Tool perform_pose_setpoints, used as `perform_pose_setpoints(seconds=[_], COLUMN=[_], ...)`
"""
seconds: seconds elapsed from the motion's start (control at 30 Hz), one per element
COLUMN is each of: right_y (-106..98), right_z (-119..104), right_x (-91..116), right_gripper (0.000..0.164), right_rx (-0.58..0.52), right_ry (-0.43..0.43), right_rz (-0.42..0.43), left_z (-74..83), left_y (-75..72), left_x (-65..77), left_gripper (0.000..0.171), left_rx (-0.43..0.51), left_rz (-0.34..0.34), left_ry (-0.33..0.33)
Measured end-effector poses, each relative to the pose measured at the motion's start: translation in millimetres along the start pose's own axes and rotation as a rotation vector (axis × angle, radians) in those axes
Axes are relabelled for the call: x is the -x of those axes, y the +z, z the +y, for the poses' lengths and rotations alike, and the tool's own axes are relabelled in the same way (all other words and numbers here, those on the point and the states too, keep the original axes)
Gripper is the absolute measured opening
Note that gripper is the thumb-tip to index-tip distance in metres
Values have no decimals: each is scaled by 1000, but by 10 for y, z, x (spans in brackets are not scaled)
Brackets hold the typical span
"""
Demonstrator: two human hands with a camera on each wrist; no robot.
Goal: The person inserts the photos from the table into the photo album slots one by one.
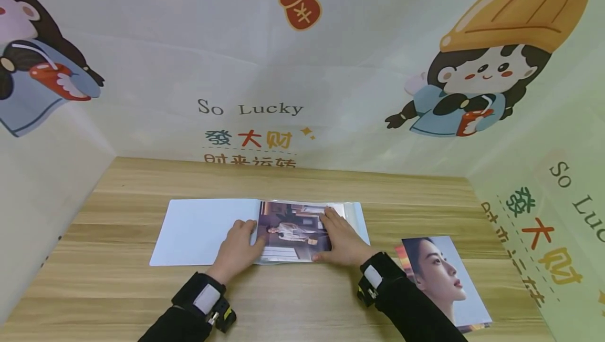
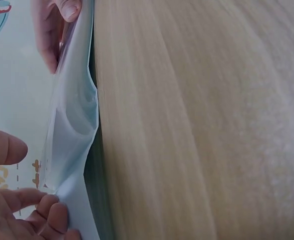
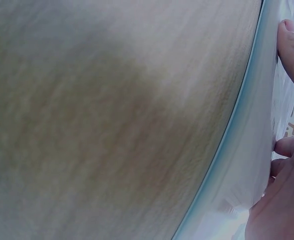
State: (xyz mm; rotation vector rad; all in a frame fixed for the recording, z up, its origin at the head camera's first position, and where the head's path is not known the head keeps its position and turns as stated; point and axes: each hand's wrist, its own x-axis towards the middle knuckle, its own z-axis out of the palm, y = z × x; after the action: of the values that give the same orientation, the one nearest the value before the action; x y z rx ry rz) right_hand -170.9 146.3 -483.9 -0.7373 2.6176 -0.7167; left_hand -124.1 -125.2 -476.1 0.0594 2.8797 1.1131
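Lightly, the left hand [image 1: 240, 247] is resting relaxed fingers by the album [image 1: 203, 231] fold, the right hand [image 1: 345, 240] spreading straight ones over the photo [image 1: 290, 229] edge, neither gripping; table [image 1: 293, 305] is stretching in front.

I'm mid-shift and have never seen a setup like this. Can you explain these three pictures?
There is no machine: a person works with bare hands, a camera strapped to each wrist. The wide picture comes from a camera on the head, looking forward and down. The other two come from the left and right wrists, seeing the album edge-on.

On the wooden table lies an open album, its left side plain white, with a photo on its right side. Loose prints lie to the right, a portrait on top. A printed backdrop stands behind.

The left hand rests by the fold; the right hand rests across the photo's right part. Neither clearly lifts anything.
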Motion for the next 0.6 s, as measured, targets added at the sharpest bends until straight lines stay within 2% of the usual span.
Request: perform_pose_setpoints(seconds=[0.23, 0.47, 0.6], right_y=[6, 18, 37], right_z=[6, 24, 32], right_x=[-17, -33, -13], right_gripper=[104, 105, 103], right_rx=[1, 7, 34], right_ry=[11, 9, -27], right_rz=[-2, -4, 14], left_z=[41, 27, 17], left_y=[55, 93, 98], left_x=[-9, -4, 25], left_gripper=[51, 51, 51], left_rx=[-94, -160, -202], left_rz=[-60, -44, -44], left_ry=[2, 41, 66])
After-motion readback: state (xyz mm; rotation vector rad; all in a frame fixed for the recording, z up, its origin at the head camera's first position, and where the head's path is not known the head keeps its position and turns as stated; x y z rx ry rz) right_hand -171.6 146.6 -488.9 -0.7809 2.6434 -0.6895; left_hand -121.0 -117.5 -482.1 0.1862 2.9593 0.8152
